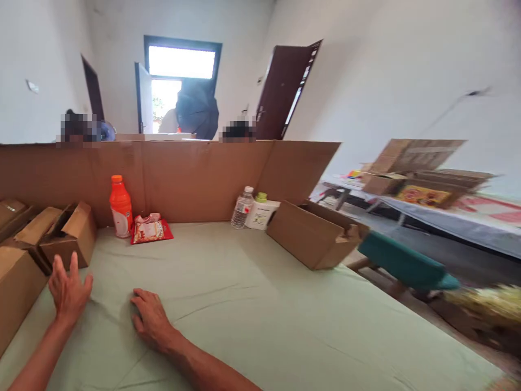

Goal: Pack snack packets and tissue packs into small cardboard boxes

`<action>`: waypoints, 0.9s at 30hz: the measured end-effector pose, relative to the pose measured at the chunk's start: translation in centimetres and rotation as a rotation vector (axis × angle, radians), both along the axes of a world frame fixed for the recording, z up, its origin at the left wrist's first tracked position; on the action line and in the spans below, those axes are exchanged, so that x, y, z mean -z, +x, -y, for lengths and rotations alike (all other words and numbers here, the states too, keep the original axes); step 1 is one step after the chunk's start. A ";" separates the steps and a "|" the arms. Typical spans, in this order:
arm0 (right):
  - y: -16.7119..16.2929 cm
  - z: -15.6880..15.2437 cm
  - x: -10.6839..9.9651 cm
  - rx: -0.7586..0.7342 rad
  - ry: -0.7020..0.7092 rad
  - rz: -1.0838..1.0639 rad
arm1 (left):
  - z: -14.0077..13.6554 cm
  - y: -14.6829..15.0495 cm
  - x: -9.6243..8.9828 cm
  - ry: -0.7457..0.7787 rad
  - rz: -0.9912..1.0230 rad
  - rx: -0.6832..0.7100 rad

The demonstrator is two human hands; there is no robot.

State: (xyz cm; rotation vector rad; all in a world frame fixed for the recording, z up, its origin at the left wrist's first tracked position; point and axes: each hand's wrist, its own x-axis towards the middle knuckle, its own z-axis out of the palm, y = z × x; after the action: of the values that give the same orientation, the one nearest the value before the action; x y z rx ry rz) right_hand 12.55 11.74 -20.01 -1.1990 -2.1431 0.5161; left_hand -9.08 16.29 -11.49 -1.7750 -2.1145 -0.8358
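Observation:
My left hand [68, 290] is open, its fingers spread and pointing forward, just in front of a small open cardboard box [77, 243]. I cannot tell whether the fingertips touch the box. To its right, my right hand [152, 319] hovers over or rests on the green tablecloth [244, 326], fingers loosely bent, thumb apart and nothing held. Beyond it, an orange bottle [121, 206] stands upright beside a red-and-white snack packet [152, 229] lying on the cloth. Farther right are a clear plastic bottle [242, 208] and a white container with a green cap [261, 210].
More cardboard boxes [18, 282] line the left edge. An open long cardboard box [311, 233] sits at the right edge. Behind everything rises a cardboard screen [191, 179], with two people partly visible past it. A teal-covered bench [407, 260] stands off to the right.

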 end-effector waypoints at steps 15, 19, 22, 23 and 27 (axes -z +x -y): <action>18.9 -1.8 -8.0 0.293 0.083 0.172 | 5.1 7.9 7.7 -0.461 -0.494 0.224; 33.0 -3.1 -12.6 0.756 0.149 0.194 | 7.0 14.4 9.7 -0.327 -0.510 0.577; 41.9 -3.6 -15.5 1.074 0.180 0.204 | 8.9 19.0 11.6 -0.051 -0.528 0.913; 44.1 -3.7 -16.0 1.152 0.176 0.207 | 9.4 20.0 12.1 0.040 -0.532 1.009; 49.7 -3.6 -15.8 1.296 0.082 0.219 | 10.4 21.8 13.1 0.253 -0.384 1.109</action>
State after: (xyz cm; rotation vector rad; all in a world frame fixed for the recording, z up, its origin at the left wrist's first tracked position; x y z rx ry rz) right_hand 62.23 15.29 -4.18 -2.2741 -1.0834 -0.2916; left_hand 12.71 5.85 -24.60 -2.6273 -0.6398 -0.8008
